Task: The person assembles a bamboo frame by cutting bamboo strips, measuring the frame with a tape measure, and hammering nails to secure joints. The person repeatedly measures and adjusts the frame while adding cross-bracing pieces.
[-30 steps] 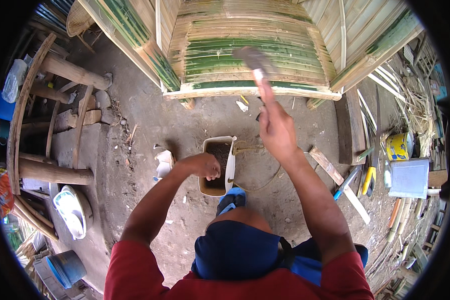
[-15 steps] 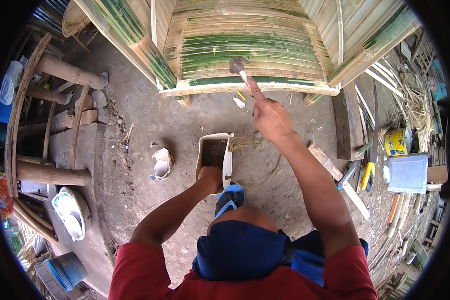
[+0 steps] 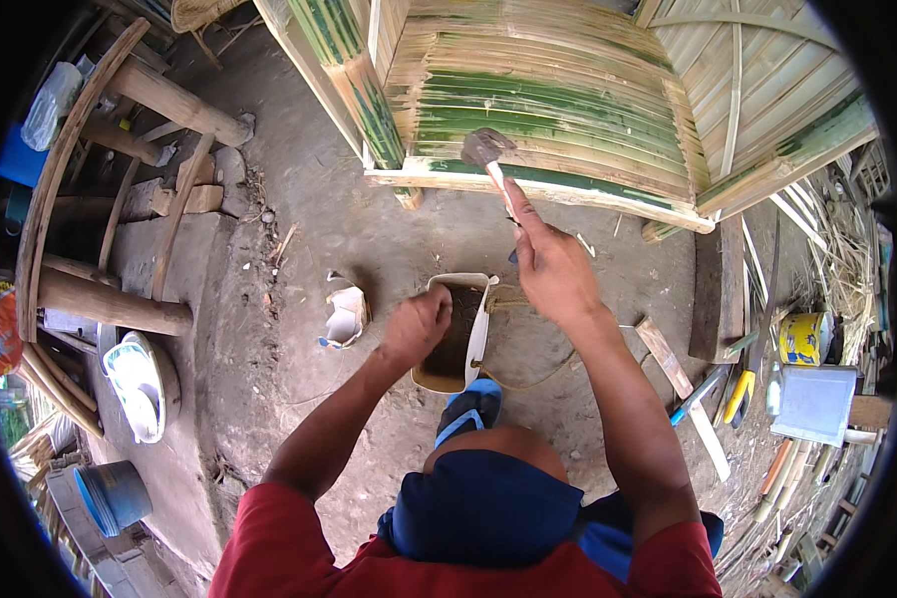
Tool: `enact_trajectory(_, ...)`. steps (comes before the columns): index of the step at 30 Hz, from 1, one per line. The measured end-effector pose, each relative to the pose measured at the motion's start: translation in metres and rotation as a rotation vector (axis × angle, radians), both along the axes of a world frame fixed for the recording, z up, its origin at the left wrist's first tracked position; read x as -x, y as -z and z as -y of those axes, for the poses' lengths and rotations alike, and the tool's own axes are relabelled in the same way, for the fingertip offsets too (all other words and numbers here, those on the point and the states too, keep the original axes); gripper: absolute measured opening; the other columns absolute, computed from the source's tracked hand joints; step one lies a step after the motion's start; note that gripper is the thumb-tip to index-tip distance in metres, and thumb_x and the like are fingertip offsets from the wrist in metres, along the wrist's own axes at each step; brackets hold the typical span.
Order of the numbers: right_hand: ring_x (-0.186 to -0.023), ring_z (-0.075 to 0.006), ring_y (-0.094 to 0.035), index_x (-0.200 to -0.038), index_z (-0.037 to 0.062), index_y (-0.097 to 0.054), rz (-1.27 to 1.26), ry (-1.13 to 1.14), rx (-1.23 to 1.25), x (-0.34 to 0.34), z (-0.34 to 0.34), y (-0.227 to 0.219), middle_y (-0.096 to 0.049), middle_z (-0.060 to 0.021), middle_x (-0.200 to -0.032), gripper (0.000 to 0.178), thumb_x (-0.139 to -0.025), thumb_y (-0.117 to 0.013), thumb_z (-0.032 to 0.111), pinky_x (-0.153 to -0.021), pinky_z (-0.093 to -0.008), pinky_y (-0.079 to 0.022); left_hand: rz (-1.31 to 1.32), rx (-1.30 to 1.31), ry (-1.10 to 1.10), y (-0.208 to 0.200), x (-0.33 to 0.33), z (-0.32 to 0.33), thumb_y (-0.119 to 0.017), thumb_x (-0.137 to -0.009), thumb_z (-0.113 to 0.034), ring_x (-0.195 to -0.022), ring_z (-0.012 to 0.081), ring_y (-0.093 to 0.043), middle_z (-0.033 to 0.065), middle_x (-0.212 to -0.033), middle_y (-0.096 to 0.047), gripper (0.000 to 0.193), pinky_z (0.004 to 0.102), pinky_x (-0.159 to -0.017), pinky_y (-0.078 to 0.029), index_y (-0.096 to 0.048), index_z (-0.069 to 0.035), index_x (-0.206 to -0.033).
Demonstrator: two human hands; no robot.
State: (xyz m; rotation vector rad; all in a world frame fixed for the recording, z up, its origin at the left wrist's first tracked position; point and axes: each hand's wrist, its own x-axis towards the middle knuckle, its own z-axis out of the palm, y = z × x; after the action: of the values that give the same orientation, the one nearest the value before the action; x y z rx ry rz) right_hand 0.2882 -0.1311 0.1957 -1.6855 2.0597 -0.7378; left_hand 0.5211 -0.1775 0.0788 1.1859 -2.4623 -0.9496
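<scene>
A claw hammer (image 3: 495, 174) is gripped in my right hand (image 3: 556, 274), its index finger laid along the handle. The hammer head is in front of the front rail (image 3: 548, 187) of a bamboo-slat seat (image 3: 558, 115). My left hand (image 3: 419, 327) is closed, fingers pressed together, over the left rim of a cut-open white container (image 3: 479, 334) standing on the ground. Dark small bits lie inside the container, and a rope (image 3: 538, 384) is tied to its right side. Whatever the left fingers hold is too small to tell.
A torn white container (image 3: 345, 317) stands left of my left hand. On the right lie a yellow-handled saw (image 3: 740, 397), a wood block (image 3: 718, 289), a yellow can (image 3: 803, 339) and bamboo strips. A wooden bench (image 3: 115, 304) and blue bucket (image 3: 115, 496) are on the left.
My left hand has come up out of the container to its left rim, fingers closed. My right hand still holds the hammer before the seat. The view has shifted, moving the seat rightward.
</scene>
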Motion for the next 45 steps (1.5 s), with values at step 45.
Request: enact_trajectory(45, -0.068, -0.0394, -0.066, -0.16, 0.0274, -0.026, -0.102, -0.086, 0.29, -0.063, 0.038, -0.004, -0.062, -0.0183, -0.081, 0.082, -0.09, -0.061, 0.005, -0.063, -0.0501, -0.057, -0.627, -0.014, -0.771, 0.021, 0.031, 0.1, -0.067, -0.094, -0.015, -0.056, 0.0101, -0.05, 0.0021, -0.06, -0.055, 0.025, 0.0304, -0.057, -0.044, -0.072, -0.006, -0.117)
